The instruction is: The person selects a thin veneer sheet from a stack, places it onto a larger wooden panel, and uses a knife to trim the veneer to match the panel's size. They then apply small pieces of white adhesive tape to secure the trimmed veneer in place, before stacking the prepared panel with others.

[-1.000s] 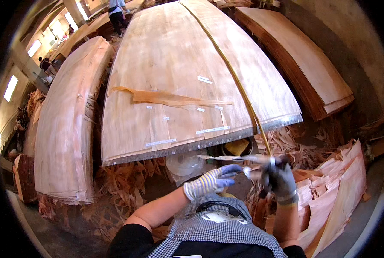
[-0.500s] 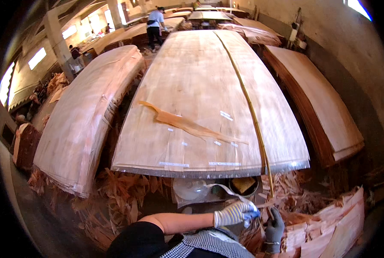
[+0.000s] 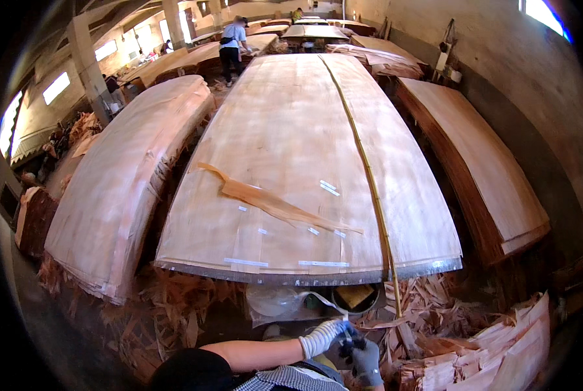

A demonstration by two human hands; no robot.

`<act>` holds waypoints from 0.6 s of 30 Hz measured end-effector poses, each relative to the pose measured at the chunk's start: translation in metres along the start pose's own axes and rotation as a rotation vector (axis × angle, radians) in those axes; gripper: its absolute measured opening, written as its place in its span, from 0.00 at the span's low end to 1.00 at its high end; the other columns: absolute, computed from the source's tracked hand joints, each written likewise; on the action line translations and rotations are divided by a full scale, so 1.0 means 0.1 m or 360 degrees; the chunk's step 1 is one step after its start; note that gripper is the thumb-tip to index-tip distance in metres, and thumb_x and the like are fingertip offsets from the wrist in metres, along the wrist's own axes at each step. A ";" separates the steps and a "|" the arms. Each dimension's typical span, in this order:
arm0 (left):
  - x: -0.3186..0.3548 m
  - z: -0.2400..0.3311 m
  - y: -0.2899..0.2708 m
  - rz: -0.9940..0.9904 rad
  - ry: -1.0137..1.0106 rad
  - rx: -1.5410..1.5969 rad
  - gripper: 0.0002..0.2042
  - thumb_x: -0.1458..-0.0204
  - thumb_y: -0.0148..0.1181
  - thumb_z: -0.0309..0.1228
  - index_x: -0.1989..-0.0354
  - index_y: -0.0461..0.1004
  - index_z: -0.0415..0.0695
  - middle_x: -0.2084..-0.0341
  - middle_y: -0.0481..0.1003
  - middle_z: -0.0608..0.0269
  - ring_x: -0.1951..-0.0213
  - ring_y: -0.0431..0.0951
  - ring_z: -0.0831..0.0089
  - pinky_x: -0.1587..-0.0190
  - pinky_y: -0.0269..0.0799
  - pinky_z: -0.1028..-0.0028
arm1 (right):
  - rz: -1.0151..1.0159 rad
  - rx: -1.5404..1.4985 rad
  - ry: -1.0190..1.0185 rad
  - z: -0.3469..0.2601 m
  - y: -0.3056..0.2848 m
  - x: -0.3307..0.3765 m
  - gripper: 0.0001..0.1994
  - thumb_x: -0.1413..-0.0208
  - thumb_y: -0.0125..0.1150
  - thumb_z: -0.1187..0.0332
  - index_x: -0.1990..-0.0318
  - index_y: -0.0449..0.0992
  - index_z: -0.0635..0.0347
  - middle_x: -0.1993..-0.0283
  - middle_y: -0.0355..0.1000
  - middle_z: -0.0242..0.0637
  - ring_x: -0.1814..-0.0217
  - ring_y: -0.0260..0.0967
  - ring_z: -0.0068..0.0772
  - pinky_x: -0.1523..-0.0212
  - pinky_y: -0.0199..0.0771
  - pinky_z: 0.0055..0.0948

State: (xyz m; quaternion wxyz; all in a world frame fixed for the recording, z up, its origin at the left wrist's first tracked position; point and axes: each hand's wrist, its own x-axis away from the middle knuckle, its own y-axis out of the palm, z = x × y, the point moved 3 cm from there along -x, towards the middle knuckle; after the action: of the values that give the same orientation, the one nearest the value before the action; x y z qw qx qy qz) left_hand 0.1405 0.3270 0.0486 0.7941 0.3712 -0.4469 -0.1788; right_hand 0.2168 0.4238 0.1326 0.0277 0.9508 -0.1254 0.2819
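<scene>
My left hand, in a striped white glove with bluish fingertips, is closed on a white tape. The tape curves up from a clear plastic bag below the near edge of the veneer stack. Close beside it, my right hand wears a grey glove with dark fingers. Those fingers are curled toward the left fingertips; what they pinch is hidden. A long thin bamboo pole lies along the stack, its near end jutting past the edge. A torn orange-brown veneer strip rests on top, among short white tape pieces.
Lower veneer stacks flank this one at left and right. Veneer scraps litter the floor, and broken sheets pile up at lower right. A dark bucket stands under the near edge. Another person works farther back.
Both my hands have moved left and lower, with the right hand coming away from the pole's near end to the left fingertips. The view has shifted slightly.
</scene>
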 end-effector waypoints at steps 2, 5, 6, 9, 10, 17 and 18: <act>-0.18 -0.12 -0.18 0.0014 -0.0115 0.0152 0.09 0.50 0.54 0.33 0.71 0.71 0.40 0.75 0.74 0.52 0.72 0.73 0.59 0.67 0.71 0.62 | 0.0121 -0.0104 -0.0198 0.50 -0.11 -0.48 0.07 0.54 0.51 0.77 0.66 0.74 0.67 0.75 0.73 0.39 0.79 0.71 0.28 0.83 0.68 0.20; -0.23 -0.03 -0.30 0.0256 -0.0160 0.0310 0.11 0.49 0.53 0.37 0.72 0.70 0.41 0.73 0.73 0.51 0.69 0.72 0.55 0.61 0.68 0.54 | 0.0136 -0.0171 0.0006 0.51 0.00 -0.57 0.04 0.55 0.53 0.76 0.72 0.74 0.66 0.77 0.72 0.36 0.79 0.68 0.24 0.80 0.67 0.20; -0.21 0.00 -0.30 0.0267 -0.0148 0.0295 0.11 0.48 0.51 0.37 0.71 0.69 0.40 0.74 0.73 0.51 0.69 0.72 0.56 0.62 0.69 0.56 | 0.0103 -0.0192 0.0064 0.48 0.02 -0.57 0.04 0.58 0.52 0.79 0.75 0.74 0.68 0.78 0.71 0.35 0.78 0.66 0.22 0.77 0.67 0.22; -0.11 0.12 -0.18 0.0169 -0.0337 0.0774 0.11 0.46 0.48 0.36 0.69 0.67 0.40 0.73 0.72 0.51 0.68 0.71 0.55 0.61 0.70 0.56 | 0.0046 -0.0214 0.0165 0.64 -0.13 -0.66 0.07 0.51 0.56 0.71 0.69 0.74 0.66 0.77 0.73 0.38 0.81 0.70 0.27 0.83 0.66 0.20; -0.11 0.21 -0.17 0.0274 -0.0213 0.0762 0.12 0.48 0.51 0.38 0.65 0.68 0.41 0.70 0.72 0.53 0.64 0.71 0.54 0.58 0.68 0.54 | 0.0092 -0.0325 0.0226 0.71 -0.23 -0.67 0.07 0.50 0.55 0.70 0.69 0.73 0.66 0.77 0.73 0.39 0.82 0.69 0.29 0.84 0.66 0.21; -0.28 0.02 -0.22 -0.0672 -0.0139 -0.0971 0.17 0.52 0.58 0.34 0.54 0.68 0.43 0.62 0.72 0.66 0.62 0.69 0.74 0.58 0.66 0.73 | -0.0195 -0.1019 0.0419 0.49 -0.27 -0.97 0.10 0.50 0.56 0.69 0.64 0.70 0.68 0.71 0.72 0.40 0.77 0.69 0.30 0.81 0.66 0.24; -0.31 0.08 -0.08 -0.0832 -0.0022 -0.1429 0.17 0.52 0.58 0.33 0.54 0.68 0.42 0.63 0.72 0.67 0.63 0.68 0.77 0.60 0.66 0.75 | -0.0268 -0.1147 0.0441 0.44 -0.25 -1.03 0.10 0.50 0.56 0.69 0.64 0.70 0.68 0.70 0.71 0.39 0.76 0.68 0.30 0.80 0.66 0.24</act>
State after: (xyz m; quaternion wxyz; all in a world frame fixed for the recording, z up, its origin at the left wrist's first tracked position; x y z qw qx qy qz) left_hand 0.1179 0.3370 0.0273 0.8009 0.0918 -0.2238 -0.5477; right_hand 0.1631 0.4660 0.0399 0.3993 0.8401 -0.1331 0.3423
